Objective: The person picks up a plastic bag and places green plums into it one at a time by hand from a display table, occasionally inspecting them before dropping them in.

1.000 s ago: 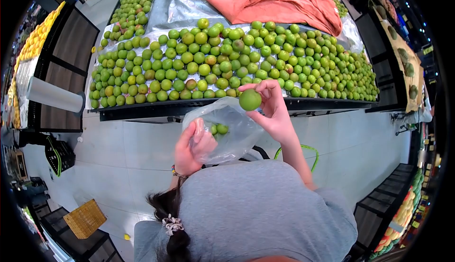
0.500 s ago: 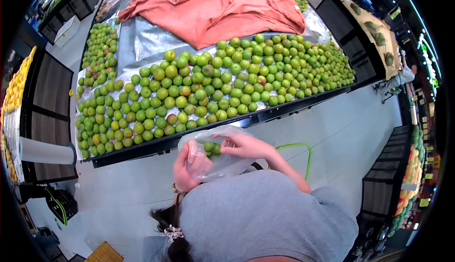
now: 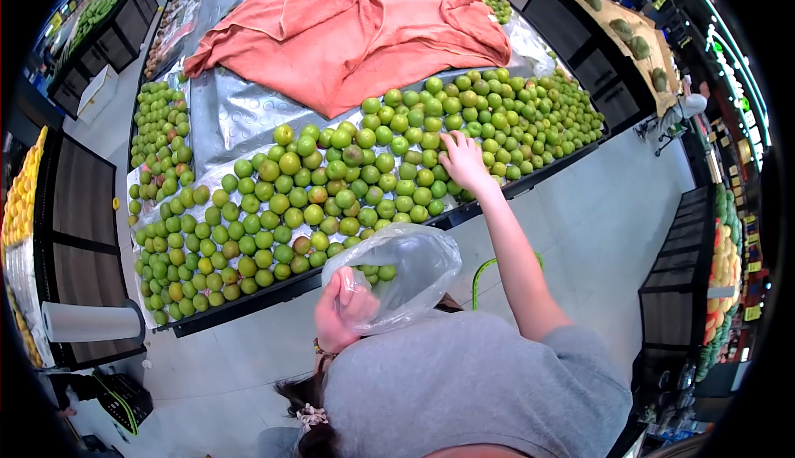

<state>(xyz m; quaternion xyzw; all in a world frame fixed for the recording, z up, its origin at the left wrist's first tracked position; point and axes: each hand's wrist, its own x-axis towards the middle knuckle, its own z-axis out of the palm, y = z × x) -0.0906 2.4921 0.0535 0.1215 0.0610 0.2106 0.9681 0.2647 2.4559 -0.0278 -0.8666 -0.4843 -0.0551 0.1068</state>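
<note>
My left hand (image 3: pixel 346 309) grips the rim of a clear plastic bag (image 3: pixel 414 272), its fingers closed. Several round green fruits (image 3: pixel 379 273) lie inside the bag, and its mouth gapes toward the stand. My right hand (image 3: pixel 464 161) is stretched out over the right-hand part of the fruit display, fingers apart and at the fruit. Whether a fingertip presses on one piece is hard to make out. The loose green fruits (image 3: pixel 286 185) cover the front of the stand, some with brownish-red patches.
A coral-coloured cloth (image 3: pixel 348 36) drapes over the stand's back part, beside grey sheeting (image 3: pixel 248 102). The stand's black front edge (image 3: pixel 248 305) runs in front of me. A roll of plastic bags (image 3: pixel 91 323) is at left. A green basket handle (image 3: pixel 478 280) shows beneath my right arm.
My right hand has left the bag and reached forward and right to the fruit on the stand. My left hand still holds the bag, which now stands wider open.
</note>
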